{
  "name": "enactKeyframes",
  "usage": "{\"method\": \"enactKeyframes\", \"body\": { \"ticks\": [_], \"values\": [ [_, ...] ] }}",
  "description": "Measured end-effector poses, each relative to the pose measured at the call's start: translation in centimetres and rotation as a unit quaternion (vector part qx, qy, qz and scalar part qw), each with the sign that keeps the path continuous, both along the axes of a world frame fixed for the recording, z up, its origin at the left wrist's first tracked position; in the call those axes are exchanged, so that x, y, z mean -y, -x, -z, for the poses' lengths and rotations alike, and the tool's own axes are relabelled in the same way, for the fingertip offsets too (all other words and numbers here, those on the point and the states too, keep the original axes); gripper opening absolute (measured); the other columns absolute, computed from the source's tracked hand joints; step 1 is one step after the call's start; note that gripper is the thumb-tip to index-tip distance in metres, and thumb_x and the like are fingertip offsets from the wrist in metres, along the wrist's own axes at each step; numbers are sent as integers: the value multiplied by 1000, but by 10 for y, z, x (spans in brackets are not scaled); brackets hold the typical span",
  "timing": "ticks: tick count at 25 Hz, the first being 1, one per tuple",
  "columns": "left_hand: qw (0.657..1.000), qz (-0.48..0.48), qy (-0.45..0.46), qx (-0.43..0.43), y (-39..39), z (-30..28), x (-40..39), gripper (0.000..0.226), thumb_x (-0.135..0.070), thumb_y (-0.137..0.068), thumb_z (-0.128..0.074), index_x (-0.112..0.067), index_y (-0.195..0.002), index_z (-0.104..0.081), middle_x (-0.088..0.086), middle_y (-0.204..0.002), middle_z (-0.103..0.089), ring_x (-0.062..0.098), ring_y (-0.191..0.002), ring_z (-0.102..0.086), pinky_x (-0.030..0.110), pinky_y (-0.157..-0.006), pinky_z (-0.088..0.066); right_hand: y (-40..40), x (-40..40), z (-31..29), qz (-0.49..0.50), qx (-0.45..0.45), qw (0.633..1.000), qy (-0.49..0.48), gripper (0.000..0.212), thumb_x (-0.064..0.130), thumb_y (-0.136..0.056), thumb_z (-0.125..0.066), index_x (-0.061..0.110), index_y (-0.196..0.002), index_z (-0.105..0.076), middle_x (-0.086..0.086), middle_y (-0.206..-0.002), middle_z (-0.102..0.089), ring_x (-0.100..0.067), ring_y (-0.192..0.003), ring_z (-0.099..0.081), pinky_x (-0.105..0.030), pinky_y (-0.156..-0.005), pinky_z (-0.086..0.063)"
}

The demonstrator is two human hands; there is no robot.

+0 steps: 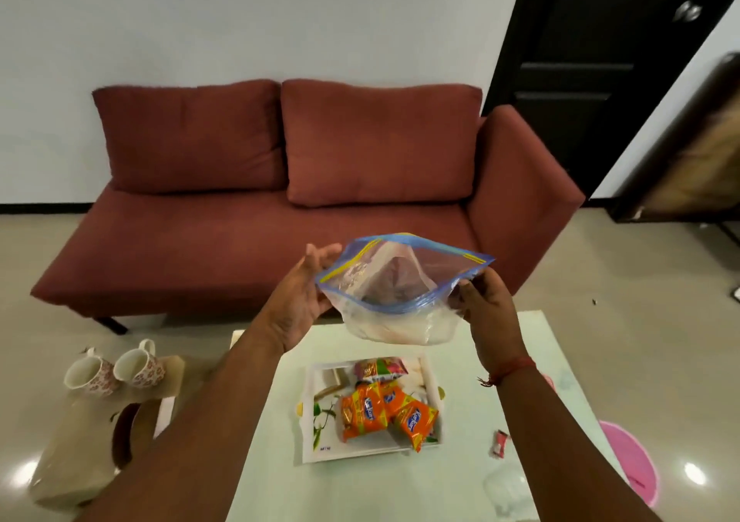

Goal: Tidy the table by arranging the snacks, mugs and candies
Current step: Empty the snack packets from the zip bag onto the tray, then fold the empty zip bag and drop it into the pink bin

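Both hands hold a clear zip bag [400, 293] up in the middle of the frame, above the far edge of the desk [480, 401]. The left hand [298, 301] grips the bag's left side, thumb on the near wall and fingers behind the rim. The right hand [486, 305] pinches the right corner of the blue-and-yellow zip strip. The bag's mouth gapes open toward the camera; its contents cannot be made out through the crumpled plastic.

Below the bag, a white tray [320, 441] with a flower print lies on the desk at lower centre. In it sit three orange snack packs [368, 413], overlapping one another, and a pink-and-green pack [380, 368] at the tray's far edge. A small red candy [499, 443] lies on the desk to the right of the tray, apart from it.

At lower left, two floral mugs [116, 369] stand side by side, touching, on a beige stool [80, 441] beside the desk. A pink round thing [632, 461] shows at lower right beyond the desk's edge. A red sofa [280, 185] fills the upper half of the frame.
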State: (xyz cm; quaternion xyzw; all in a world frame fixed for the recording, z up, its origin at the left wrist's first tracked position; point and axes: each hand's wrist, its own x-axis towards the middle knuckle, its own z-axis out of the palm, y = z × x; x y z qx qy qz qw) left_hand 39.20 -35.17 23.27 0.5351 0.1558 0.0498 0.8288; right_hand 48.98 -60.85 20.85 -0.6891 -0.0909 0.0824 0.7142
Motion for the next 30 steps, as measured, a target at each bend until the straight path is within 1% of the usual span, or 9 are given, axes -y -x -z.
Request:
{"method": "enactKeyframes", "body": {
  "ticks": [3,5,7,10,15,18,24,28,30],
  "values": [
    [996,57,-75,-6,-4,2,38,71,-75,-67,-66,-35,-126,-64,-2,-125,-70,17,-115,-66,38,-93,-55,-26,19,-26,35,-24,999,-33,18,11,-102,-49,17,-87,-56,-4,-73,-61,-20,-64,-54,-27,-54,-48],
    [981,72,-180,-12,-15,2,69,79,-78,-59,-67,-37,-126,-62,-9,-118,-72,6,-106,-67,32,-85,-58,-44,34,-40,40,-54,996,-53,18,10,-102,-50,17,-87,-56,-4,-72,-62,-21,-64,-57,-33,-59,-51],
    [967,28,-253,-18,-33,1,98,61,-70,-69,-69,-32,-116,-68,-10,-109,-75,-2,-95,-68,25,-79,-55,-63,53,-50,41,-62,996,-56,13,8,-101,-50,14,-92,-57,-10,-80,-63,-25,-70,-60,-44,-69,-52],
    [981,-89,-168,-38,-66,-4,139,17,-29,-97,-59,-16,-96,-71,7,-90,-74,13,-77,-72,33,-74,-60,-94,93,-59,32,-34,998,-29,6,13,-100,-57,9,-103,-60,-15,-94,-67,-26,-84,-59,-46,-81,-49],
    [976,-165,-133,-44,-85,-6,172,22,-25,-102,-53,-18,-90,-70,5,-77,-70,28,-82,-69,47,-78,-59,-103,136,-52,-203,-143,961,-125,38,21,-87,-71,8,-121,-58,-9,-108,-73,-19,-90,-71,-34,-71,-58],
    [961,-215,-167,-53,-79,-11,182,23,-23,-102,-52,-17,-88,-69,-2,-67,-67,23,-71,-69,45,-73,-61,-109,141,-40,-161,-117,978,-64,30,12,-91,-70,4,-117,-58,-17,-100,-66,-30,-84,-59,-42,-74,-49],
    [945,-252,-204,-46,-61,-24,176,22,-22,-104,-48,-8,-94,-62,-5,-56,-57,16,-49,-61,36,-56,-60,-106,136,-45,-41,-79,993,-79,34,26,-90,-69,6,-114,-57,-11,-87,-63,-19,-64,-58,-32,-57,-52],
    [949,-251,-190,-16,-59,-32,160,20,-21,-103,-51,-14,-122,-52,-9,-59,-63,12,-53,-64,39,-66,-62,-97,132,-49,-150,-103,978,-104,63,22,-85,-74,25,-140,-45,-6,-122,-71,-27,-106,-71,-48,-88,-58],
    [956,-210,-203,18,-55,-35,147,45,-17,-97,-60,-31,-137,-45,-14,-81,-72,8,-69,-69,34,-73,-61,-94,131,-53,-164,-71,980,-87,71,10,-87,-73,33,-146,-41,-6,-128,-68,-28,-113,-68,-47,-90,-58]
  ]
}}
